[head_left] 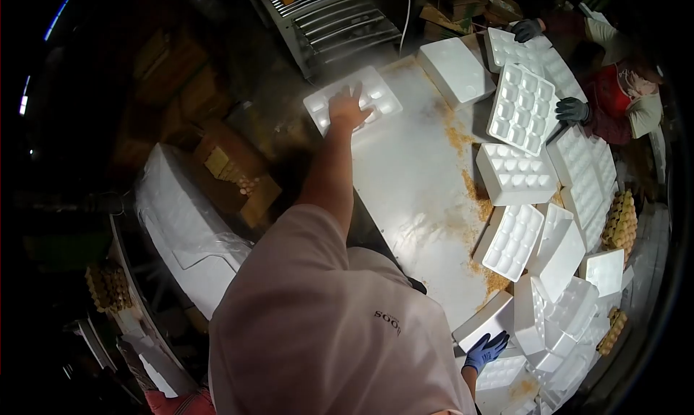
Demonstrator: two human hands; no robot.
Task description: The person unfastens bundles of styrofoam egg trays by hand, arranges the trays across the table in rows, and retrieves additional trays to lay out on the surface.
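Note:
My left hand, bare, is stretched out over a white foam tray with rounded hollows. Its fingers are apart and rest on the tray's top face. The tray lies at the far left corner of the metal-topped table, partly past its edge. At the lower right, my right hand wears a blue glove. Its fingers are spread against a white foam box, beside another foam piece with hollows. The undersides of both hands are hidden.
Several foam boxes crowd the table's right side, with yellowish crumbs alongside. A co-worker in a red apron touches a foam tray with gloved hands. A roller conveyor stands beyond; plastic-wrapped foam and an open carton are left.

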